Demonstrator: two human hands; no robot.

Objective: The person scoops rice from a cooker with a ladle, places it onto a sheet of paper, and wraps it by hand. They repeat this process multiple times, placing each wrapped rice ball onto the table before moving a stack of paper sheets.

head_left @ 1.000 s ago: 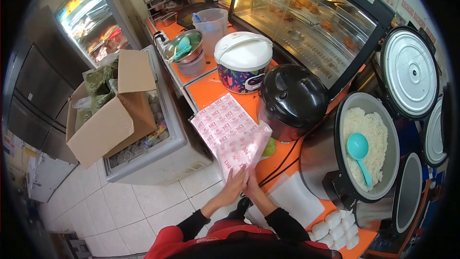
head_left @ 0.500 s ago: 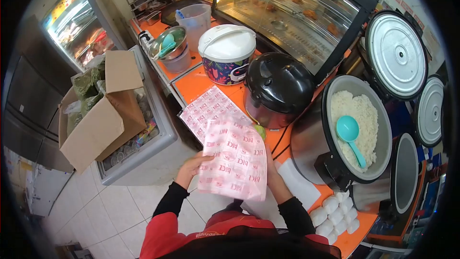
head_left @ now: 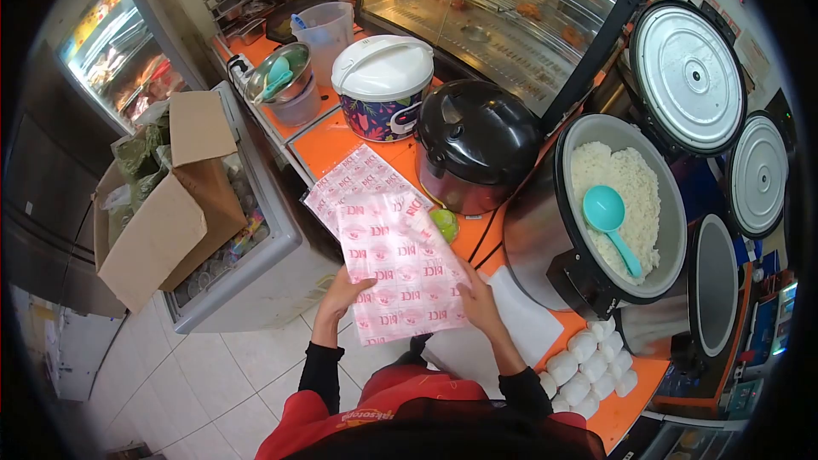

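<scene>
Between my hands is a sheet of pink-and-white wrapping paper [head_left: 400, 268] printed with red "RICE" lettering. My left hand [head_left: 342, 296] grips its left edge, thumb on top. On the right edge, my right hand [head_left: 479, 294] pinches it the same way. Behind it lies a stack of the same printed paper [head_left: 358, 172] on the orange counter, partly covered by the held sheet. Something green [head_left: 444, 223] shows beside the sheet. To the right, a large open rice cooker [head_left: 554, 230] holds white rice [head_left: 643, 196] with a turquoise ladle [head_left: 604, 208] resting in it.
Several white wrapped bundles [head_left: 588, 366] sit at the counter's right front, near a white sheet [head_left: 520, 324]. Further back are a black-lidded cooker [head_left: 481, 132], a white-lidded cooker [head_left: 383, 77] and a glass food display [head_left: 503, 13]. A cardboard box [head_left: 153, 238] rests on the chest freezer [head_left: 247, 290] at left.
The held sheet has flattened out, and my right hand's thumb now shows on top of its edge. The whole view has shifted slightly, moving the surroundings left and up.
</scene>
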